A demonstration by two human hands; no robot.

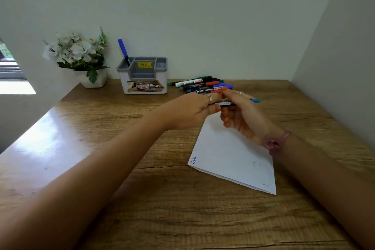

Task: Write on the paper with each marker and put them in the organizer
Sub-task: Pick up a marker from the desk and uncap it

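Both hands hold one marker (pixel 223 103) above the paper (pixel 233 154).
Left hand (pixel 190 110) and right hand (pixel 243 115) have fingers clamped on it; it looks light, stiff and smooth, best gripped mid-barrel.

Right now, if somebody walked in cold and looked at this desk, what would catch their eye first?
Probably the two hands meeting mid-desk, the left hand and right hand both gripping one dark marker above the white paper. Behind them lies a pile of markers, and left of that the grey organizer with a single blue marker standing in it.
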